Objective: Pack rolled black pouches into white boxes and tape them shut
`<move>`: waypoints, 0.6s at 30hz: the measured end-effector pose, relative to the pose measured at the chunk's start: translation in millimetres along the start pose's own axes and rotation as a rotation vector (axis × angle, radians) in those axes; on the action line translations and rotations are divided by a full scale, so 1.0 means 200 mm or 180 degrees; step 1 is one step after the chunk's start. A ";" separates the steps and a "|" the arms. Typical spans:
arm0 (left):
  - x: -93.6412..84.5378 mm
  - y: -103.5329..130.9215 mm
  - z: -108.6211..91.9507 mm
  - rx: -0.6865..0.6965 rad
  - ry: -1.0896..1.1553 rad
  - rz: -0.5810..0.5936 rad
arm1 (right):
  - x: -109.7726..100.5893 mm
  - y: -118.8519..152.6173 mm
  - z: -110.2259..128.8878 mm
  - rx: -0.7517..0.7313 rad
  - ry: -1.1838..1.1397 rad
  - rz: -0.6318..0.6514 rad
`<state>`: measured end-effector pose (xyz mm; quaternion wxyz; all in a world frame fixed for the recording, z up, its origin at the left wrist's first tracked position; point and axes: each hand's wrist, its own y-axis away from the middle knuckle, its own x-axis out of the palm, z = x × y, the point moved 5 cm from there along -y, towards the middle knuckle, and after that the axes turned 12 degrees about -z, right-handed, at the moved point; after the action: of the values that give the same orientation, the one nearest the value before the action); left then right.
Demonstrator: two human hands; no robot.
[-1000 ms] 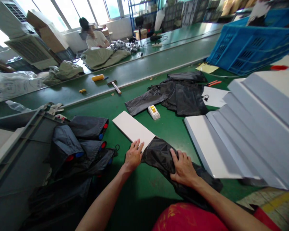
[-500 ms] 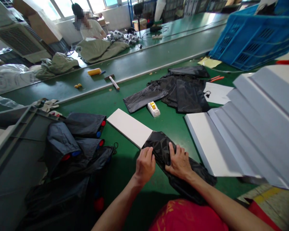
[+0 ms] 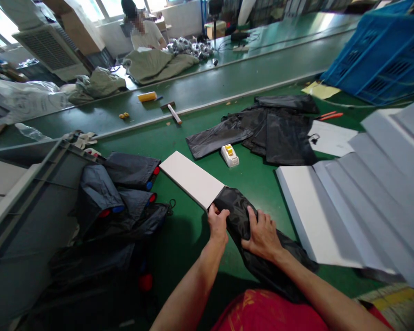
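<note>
Now, hands: your left hand [image 3: 218,224] had thumb and fingertips drawn together at the mouth of a black pouch [image 3: 232,207], apparently pinching its rim; your right hand [image 3: 263,234] lay spread across the same pouch, and whether it gripped or merely pressed could not be told. The two stood apart.
White box [image 3: 193,178]: it lay slantwise on the worktop [image 3: 260,186], in front of you, its bare end toward the far left corner, its other end at the pouch mouth; how much sat inside was hidden.
Pouch mouth: the rim seemed liable to snag on the box's near corner, chiefly if you drew on one side only.
Bare box end: neither hand steadied it, so a hard tug could have swung the box across the smooth surface.
Pouch under your palm: too heavy a push might have bunched the fabric and blocked the way.
Stack of white boxes [image 3: 305,207]: it stood near the pouch's tail, toward the right edge, where a careless sweep might have knocked it.
Box and fabric: the box looked plain, flat and square-cornered; the pouch looked thin, faintly glossy and rumpled.
</note>
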<state>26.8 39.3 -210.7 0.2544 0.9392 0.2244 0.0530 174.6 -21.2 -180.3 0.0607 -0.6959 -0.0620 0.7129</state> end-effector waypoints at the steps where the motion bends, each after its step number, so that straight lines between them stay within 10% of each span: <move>1: 0.00 0.01 -0.01 -0.0058 0.0149 0.0027 | 0.00 0.00 0.00 -0.0014 -0.0026 -0.0021; 18: 0.02 -0.03 -0.07 -0.0741 0.1540 0.0430 | -0.01 0.00 0.12 0.0040 0.0014 -0.0121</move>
<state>25.5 53.0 -202.2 0.2955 0.8765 0.2080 0.3180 151.0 -21.5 -177.5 0.0788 -0.6958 -0.0705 0.7104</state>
